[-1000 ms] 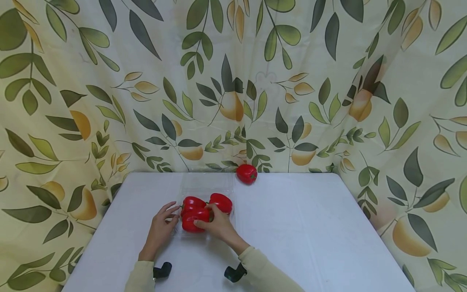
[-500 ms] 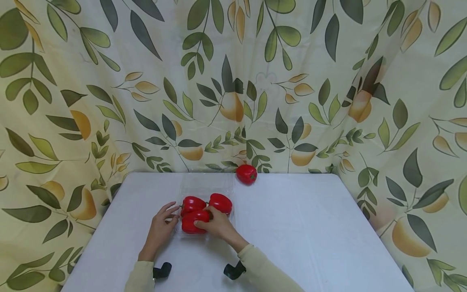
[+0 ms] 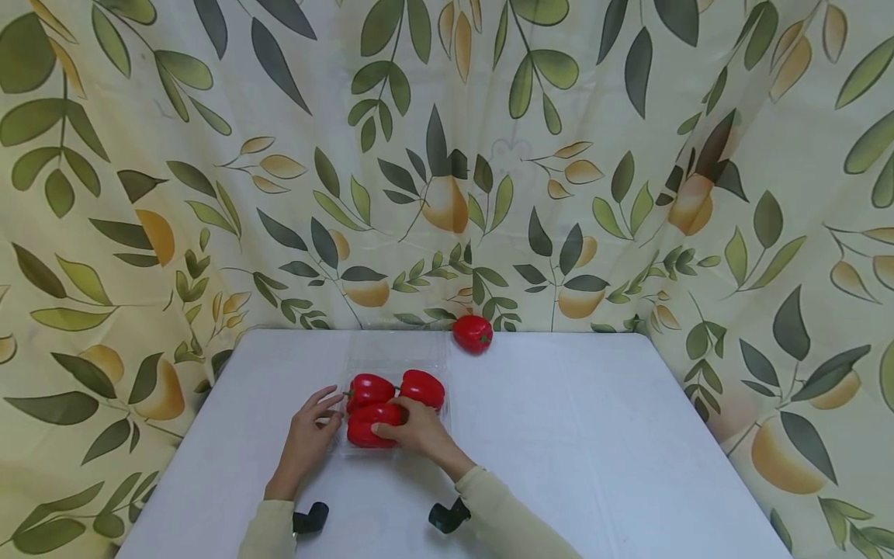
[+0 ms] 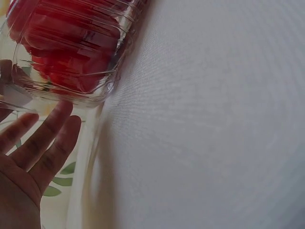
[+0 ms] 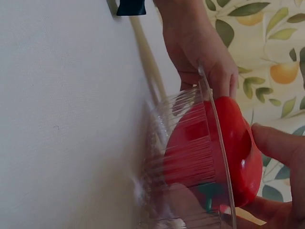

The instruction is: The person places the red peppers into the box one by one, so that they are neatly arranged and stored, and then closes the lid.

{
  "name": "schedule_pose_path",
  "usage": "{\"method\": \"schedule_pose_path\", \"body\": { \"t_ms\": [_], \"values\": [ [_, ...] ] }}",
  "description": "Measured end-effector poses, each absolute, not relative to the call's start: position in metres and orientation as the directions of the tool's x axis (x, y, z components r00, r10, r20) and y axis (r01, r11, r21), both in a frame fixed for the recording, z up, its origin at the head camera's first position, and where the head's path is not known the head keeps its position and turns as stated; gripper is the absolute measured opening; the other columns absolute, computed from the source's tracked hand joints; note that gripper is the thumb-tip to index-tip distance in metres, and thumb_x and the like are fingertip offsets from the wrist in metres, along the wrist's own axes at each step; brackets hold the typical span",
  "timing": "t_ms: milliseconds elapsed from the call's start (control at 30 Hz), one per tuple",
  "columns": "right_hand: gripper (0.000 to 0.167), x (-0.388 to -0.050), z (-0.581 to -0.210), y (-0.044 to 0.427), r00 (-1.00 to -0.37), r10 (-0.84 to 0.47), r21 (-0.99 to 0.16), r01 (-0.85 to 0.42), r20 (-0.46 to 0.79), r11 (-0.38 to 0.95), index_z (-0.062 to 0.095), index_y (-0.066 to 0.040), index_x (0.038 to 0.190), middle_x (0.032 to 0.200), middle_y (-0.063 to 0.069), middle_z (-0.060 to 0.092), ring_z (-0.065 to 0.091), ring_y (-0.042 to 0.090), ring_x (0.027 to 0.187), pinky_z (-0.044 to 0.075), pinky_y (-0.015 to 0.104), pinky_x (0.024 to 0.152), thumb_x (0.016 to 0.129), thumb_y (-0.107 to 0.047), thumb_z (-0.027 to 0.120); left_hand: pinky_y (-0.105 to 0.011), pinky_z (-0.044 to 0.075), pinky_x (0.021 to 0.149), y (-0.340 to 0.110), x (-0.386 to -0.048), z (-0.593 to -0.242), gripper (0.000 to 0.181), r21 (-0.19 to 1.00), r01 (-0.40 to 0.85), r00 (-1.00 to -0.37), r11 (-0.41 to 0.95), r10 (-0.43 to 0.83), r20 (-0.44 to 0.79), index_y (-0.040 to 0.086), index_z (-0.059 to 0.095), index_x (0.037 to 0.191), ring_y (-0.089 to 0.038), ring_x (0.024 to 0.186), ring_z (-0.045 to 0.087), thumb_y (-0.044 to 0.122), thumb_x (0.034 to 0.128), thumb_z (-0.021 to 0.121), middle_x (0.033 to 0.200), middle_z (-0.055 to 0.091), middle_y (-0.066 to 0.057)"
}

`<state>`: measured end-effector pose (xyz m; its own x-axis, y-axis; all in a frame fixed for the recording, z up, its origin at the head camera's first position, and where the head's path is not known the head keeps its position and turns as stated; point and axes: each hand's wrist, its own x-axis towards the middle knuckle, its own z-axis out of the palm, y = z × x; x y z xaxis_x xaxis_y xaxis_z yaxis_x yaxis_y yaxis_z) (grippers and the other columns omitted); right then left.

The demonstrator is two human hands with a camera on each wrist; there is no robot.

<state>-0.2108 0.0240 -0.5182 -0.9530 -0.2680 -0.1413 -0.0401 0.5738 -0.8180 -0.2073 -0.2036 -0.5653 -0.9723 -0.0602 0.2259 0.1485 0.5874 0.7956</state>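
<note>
Three red bell peppers sit in a clear plastic clamshell box (image 3: 396,352) whose lid lies back, away from me. My right hand (image 3: 424,432) holds the front pepper (image 3: 373,427) in the box between thumb and fingers. Behind it are a left pepper (image 3: 370,390) and a right pepper (image 3: 423,388). In the right wrist view, the held pepper (image 5: 240,152) rises above the box rim, its green stem seen through the wall. My left hand (image 3: 311,436) is at the box's left side; in the left wrist view its spread, fairly straight fingers (image 4: 45,143) touch the ribbed wall.
One more red bell pepper (image 3: 472,335) lies at the table's back edge, right of the lid. A white cloth covers the table (image 3: 573,435). Behind it hangs a leaf-patterned curtain (image 3: 531,155). Black wrist mounts (image 3: 449,516) show below the hands.
The front pepper has shifted very slightly towards me, with my right hand still holding it. My left hand stays in place at the box.
</note>
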Motion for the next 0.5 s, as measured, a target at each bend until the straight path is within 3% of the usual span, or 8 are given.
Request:
{"method": "schedule_pose_path", "body": {
  "t_ms": [200,500],
  "values": [
    [0.066,-0.2132,-0.5182,0.0264,-0.937,-0.305,-0.852,-0.016,-0.17,0.523,0.056,-0.013,0.135,0.122,0.009,0.064,0.057,0.025,0.108,0.062,0.041,0.077,0.076,-0.029,0.081,-0.028,0.061,0.082,-0.2037,-0.2063,-0.5649,0.036,0.791,0.15,-0.971,0.594,-0.061,0.23,0.011,0.066,0.128,-0.022,0.102,0.07,0.011,0.092,0.065,0.145,0.053,-0.005],
    [0.066,-0.2128,-0.5234,0.0241,-0.937,-0.325,-0.828,-0.078,-0.13,0.555,0.055,-0.013,0.137,0.12,0.007,0.065,0.059,0.022,0.105,0.062,0.039,0.078,0.079,-0.033,0.08,-0.03,0.061,0.083,-0.2048,-0.2065,-0.5666,0.036,0.8,0.158,-0.971,0.579,-0.056,0.232,0.012,0.065,0.128,-0.023,0.103,0.07,0.012,0.0924,0.065,0.145,0.052,-0.005]
  ]
}}
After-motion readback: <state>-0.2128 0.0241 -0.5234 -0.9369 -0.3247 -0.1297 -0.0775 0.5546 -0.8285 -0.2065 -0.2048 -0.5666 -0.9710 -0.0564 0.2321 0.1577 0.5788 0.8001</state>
